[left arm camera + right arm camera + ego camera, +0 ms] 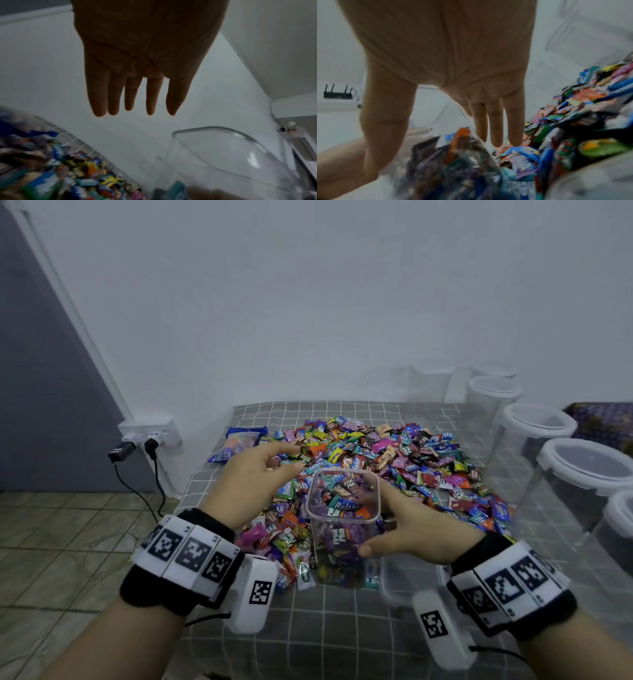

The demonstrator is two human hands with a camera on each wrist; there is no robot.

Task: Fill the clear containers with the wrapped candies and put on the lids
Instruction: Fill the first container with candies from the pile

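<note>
a table covered in a grey checked cloth point(342, 621) stood against a white wall point(308, 302); a broad heap of wrapped candies point(394, 453) lay spread across the middle of it; down the right edge ran a row of clear containers with white lids point(589, 463) on, the nearest ones blurred; on the cloth before the heap stood an open clear container point(342, 522), upright and square-mouthed with no lid on it, filled with wrapped candies nearly to the rim; a flat clear piece, perhaps a lid point(400, 583), lay on the cloth just right of its base, though it was too faint to be sure; a blue bag point(239, 443) lay at the far left edge of the heap; a white power strip point(150, 433) with black plugs sat on the wall to the left, above a tiled floor point(68, 542); the right hand point(418, 532) was spread against the container's right side, fingers straight along the far wall and thumb on the near face, steadying it; the left hand point(253, 477) hovered above and left of the container's mouth, fingers extended and loosely apart, holding nothing; each wrist wore a black band with printed markers
</note>
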